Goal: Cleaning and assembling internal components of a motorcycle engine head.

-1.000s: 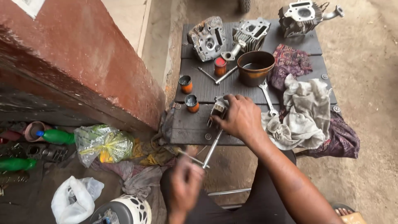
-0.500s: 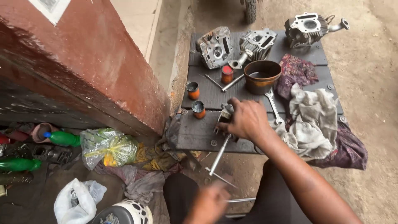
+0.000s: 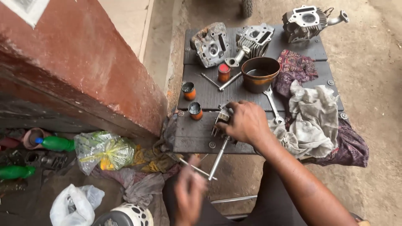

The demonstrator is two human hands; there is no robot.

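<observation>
Bottles of green plastic (image 3: 53,143) lie on the floor at the far left, and near them a crumpled plastic bag with yellow and green content (image 3: 104,150). A white bag (image 3: 75,205) lies lower, beside a spotted white round object (image 3: 130,214). The left hand (image 3: 189,193) is in the air below the counter (image 3: 197,134), blurred; I cannot tell if its grip is released or clenched. Just beside it a thin metal rod (image 3: 193,166) passes, and I cannot tell whether the fingers touch it. On the dark slatted counter stand two small orange cups (image 3: 189,91), one behind the other, and a small jar with red lid (image 3: 224,72). The right hand (image 3: 247,123) lies at the front edge of the counter, its grip clenched on a small metal engine part (image 3: 221,120), from which a long metal shaft (image 3: 218,158) hangs down over the edge. Behind are two cylinder heads (image 3: 211,44), a brown bowl (image 3: 260,73), and a wrench (image 3: 272,104). Rags (image 3: 312,119) lie at the right, and a third engine block (image 3: 307,21) at the far corner.
</observation>
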